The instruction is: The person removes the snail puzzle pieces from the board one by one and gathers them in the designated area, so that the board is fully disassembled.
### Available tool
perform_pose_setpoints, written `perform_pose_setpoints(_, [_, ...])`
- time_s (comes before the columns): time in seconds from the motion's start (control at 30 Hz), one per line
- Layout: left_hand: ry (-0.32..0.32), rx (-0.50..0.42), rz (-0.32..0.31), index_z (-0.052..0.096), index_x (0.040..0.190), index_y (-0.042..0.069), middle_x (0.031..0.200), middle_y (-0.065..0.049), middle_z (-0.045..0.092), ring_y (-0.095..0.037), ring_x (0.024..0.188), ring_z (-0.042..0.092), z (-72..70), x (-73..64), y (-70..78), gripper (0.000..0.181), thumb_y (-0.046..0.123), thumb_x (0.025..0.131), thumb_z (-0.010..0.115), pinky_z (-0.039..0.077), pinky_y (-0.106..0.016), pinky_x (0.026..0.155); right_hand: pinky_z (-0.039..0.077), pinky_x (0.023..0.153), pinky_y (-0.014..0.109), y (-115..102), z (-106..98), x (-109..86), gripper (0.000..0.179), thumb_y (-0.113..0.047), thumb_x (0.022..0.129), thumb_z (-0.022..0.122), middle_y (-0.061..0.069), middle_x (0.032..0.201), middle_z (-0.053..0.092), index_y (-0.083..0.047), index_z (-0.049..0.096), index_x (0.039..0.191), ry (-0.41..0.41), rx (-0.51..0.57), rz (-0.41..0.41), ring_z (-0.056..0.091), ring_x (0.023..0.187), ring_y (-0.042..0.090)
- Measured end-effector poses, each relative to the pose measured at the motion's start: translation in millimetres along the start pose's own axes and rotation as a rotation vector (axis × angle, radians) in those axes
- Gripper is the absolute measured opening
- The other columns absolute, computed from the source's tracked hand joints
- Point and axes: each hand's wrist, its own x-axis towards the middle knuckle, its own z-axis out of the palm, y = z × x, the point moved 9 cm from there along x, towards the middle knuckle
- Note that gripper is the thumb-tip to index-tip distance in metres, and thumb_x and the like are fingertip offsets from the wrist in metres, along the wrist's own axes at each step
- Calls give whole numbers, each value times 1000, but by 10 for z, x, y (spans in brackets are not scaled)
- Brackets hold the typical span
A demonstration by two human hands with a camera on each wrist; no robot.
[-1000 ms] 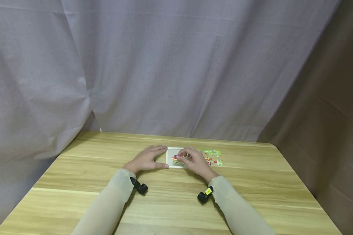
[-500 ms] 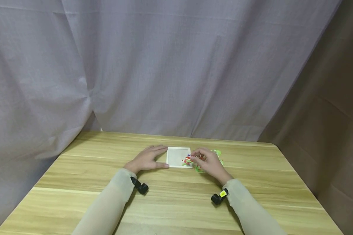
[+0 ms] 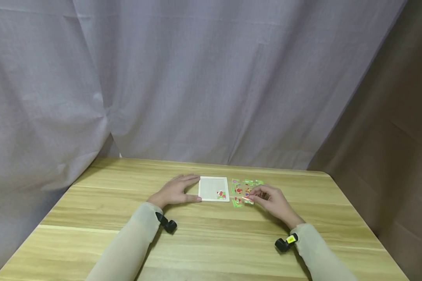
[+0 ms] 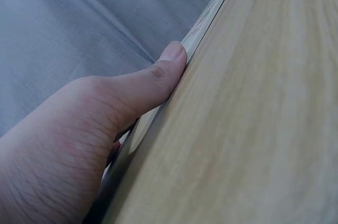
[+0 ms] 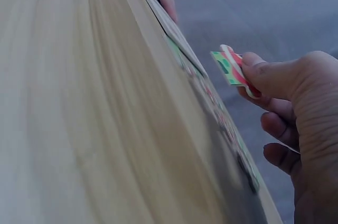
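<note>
My left hand [image 3: 176, 190] rests at the left side of a shallow white puzzle tray [image 3: 227, 187]. Its thumb touches the near left corner and its fingers reach the far left corner. One red, white and green puzzle piece [image 3: 221, 194] lies in the tray's near right corner. My right hand [image 3: 277, 202] pinches another jigsaw piece [image 5: 232, 71] between thumb and index finger, its other fingers loosely bent. In the head view this hand is right of the tray, above loose pieces, some of which it partly hides.
Several loose puzzle pieces [image 3: 237, 189] lie in rows just right of the tray, including a green one [image 3: 258, 182] at the back. The wooden table [image 3: 197, 242] ends at a grey curtain [image 3: 197, 97] behind. A brown curtain [image 3: 401, 148] hangs on the right.
My right hand has moved right, from over the tray to over the loose pieces, still pinching the puzzle piece. The tray and the left hand have stayed in place.
</note>
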Motion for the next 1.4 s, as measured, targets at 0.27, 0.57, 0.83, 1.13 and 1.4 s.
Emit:
perform_pose_setpoints(0.27, [4,6,1,46,172,9,181,-13,42,-36,170,37,15,15,-18,93,61,101,74,18,-62,144,56,77,21,82,-40,-63,10,-9,96,88,-4,96,77,-13,84,104,-42,-52,-25,62,87,1])
perform_pose_setpoints(0.57, [2,5,-2,45,172,9,181,-12,42,-36,170,37,19,8,-24,94,63,101,74,18,-62,144,56,80,25,46,-35,-63,11,-11,95,90,-6,96,78,-18,85,102,2,-175,-101,62,92,1])
perform_pose_setpoints(0.83, [4,4,-3,45,172,9,181,-13,42,-37,170,37,7,-1,-17,94,62,100,74,17,-62,144,57,83,27,46,-46,-63,13,-10,96,89,-8,101,80,-20,86,105,-38,-205,-99,63,96,4])
perform_pose_setpoints(1.13, [14,25,4,45,172,8,180,-15,43,-38,169,39,12,-2,-2,93,61,101,73,19,-63,143,54,76,25,25,-29,-74,11,-11,96,89,-7,100,78,-20,85,101,-37,-245,-126,59,92,6])
perform_pose_setpoints(1.4, [20,20,16,47,171,7,179,-16,44,-40,168,40,7,6,-5,95,63,99,73,21,-65,142,53,77,26,52,-13,-67,11,-11,96,90,-8,99,77,-19,85,100,-49,-249,-119,58,94,5])
